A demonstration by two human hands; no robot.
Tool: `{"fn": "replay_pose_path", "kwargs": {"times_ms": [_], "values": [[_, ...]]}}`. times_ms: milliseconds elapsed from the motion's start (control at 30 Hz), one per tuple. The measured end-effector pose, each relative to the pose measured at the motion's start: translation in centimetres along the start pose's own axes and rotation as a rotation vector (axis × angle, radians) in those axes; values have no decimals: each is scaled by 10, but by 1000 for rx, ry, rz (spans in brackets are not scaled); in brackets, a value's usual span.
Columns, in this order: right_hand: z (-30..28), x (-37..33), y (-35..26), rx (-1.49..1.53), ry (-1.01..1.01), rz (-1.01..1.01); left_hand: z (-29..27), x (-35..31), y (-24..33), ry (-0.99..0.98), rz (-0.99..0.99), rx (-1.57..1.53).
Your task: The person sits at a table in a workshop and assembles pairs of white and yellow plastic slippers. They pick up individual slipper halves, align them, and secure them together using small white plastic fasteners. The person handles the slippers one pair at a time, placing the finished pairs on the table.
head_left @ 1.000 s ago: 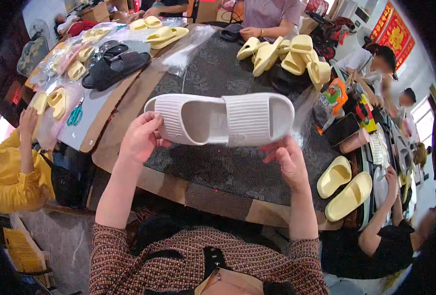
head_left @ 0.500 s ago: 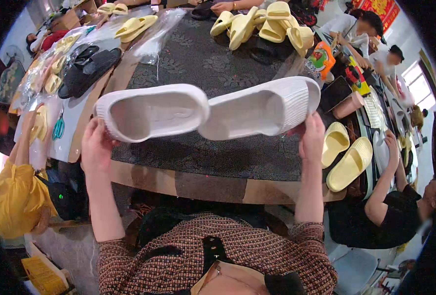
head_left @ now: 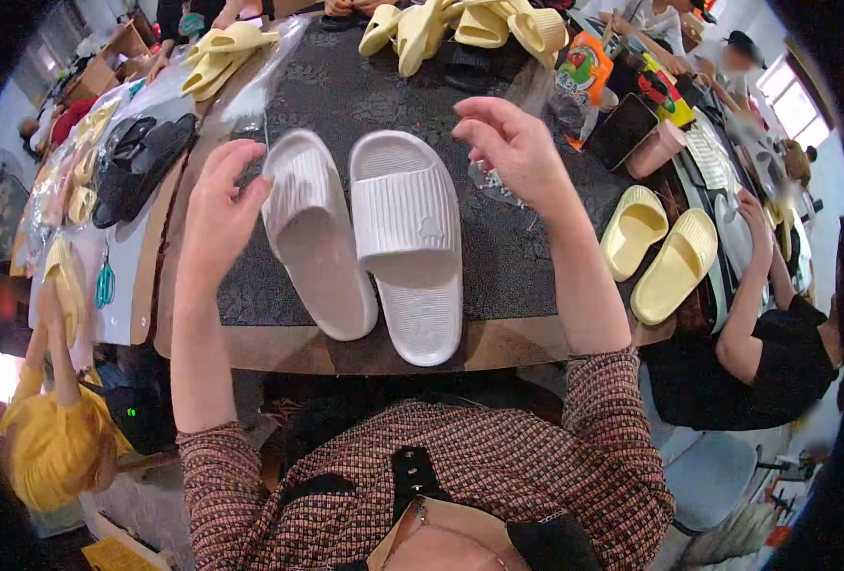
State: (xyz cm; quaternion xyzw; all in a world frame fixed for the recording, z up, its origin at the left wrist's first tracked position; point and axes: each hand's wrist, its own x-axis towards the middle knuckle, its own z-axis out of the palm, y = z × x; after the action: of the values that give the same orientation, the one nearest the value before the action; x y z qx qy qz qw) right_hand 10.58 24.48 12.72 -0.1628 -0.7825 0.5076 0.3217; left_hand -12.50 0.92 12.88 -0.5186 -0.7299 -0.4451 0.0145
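Two white slippers with ribbed straps lie side by side on the dark patterned table cover in front of me, toes pointing away. The left slipper [head_left: 332, 271] slants, its heel toward the right one. The right slipper [head_left: 409, 224] lies nearly straight and shows a small raised figure on its strap. Beside the left slipper's toe is my left hand [head_left: 220, 209], thumb and fingers apart, the thumb close to or touching its edge. My right hand [head_left: 517, 157] hovers right of the right slipper's toe, holding nothing, its fingers loosely bent and apart.
Yellow slippers [head_left: 422, 38] are heaped at the far edge, and a yellow pair [head_left: 674, 266] sits at right. A dark box [head_left: 622, 131], pink cup [head_left: 657, 149] and orange packet [head_left: 582, 71] stand near. Black slippers [head_left: 146, 167] and teal scissors [head_left: 105, 284] lie left. Co-workers sit around.
Both white slippers were held up sideways, one in each hand. Now they are down on the table with toes pointing away, and my hands have come off them, further up the view.
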Motion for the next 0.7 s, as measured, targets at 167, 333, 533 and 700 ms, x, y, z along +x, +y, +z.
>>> {"fn": "replay_pose_path", "kwargs": {"times_ms": [167,333,533,700], "values": [[-49,-32,34,-381,45,15,33,-37,18,4,59,128],[-54,-61,86,-723,-53,-18,67,-72,30,-125,81,124],[-29,-55,107,-1057,-2,-57,106,-89,28,-249,122,251],[-18,-42,123,-1312,-56,-114,112,-88,24,-218,144,319]]}}
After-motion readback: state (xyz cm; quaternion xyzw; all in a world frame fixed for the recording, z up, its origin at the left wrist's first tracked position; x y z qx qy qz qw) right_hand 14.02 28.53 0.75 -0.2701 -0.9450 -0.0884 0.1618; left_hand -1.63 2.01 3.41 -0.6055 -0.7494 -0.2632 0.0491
